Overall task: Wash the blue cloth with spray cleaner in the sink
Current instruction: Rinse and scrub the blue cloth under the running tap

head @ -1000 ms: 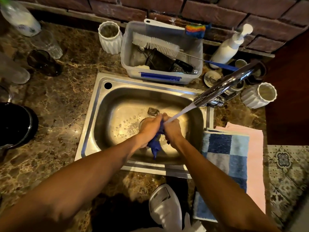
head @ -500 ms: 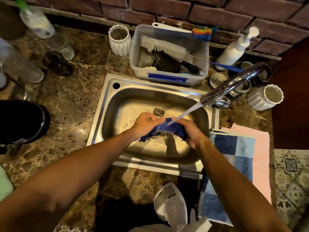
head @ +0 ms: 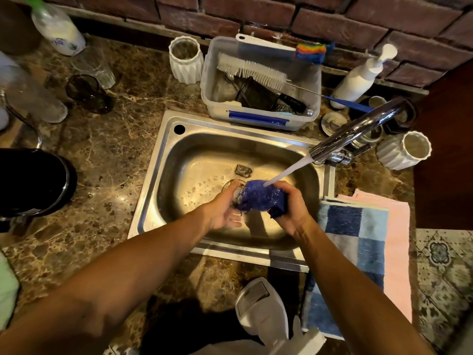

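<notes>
Cloth (head: 258, 197) bunched between both hands over the sink (head: 202, 160), under the tap's (head: 355, 129) stream. Left hand (head: 225, 211) cupped against its left end, right hand (head: 291, 208) curled round its right end. Spray bottle (head: 263, 311) on the table (head: 107, 155) near the front edge, towel (head: 358, 242) right of the sink.

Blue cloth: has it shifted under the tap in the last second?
Yes. The blue cloth went from a hanging twist to a wad spread sideways beneath the faucet stream.
</notes>
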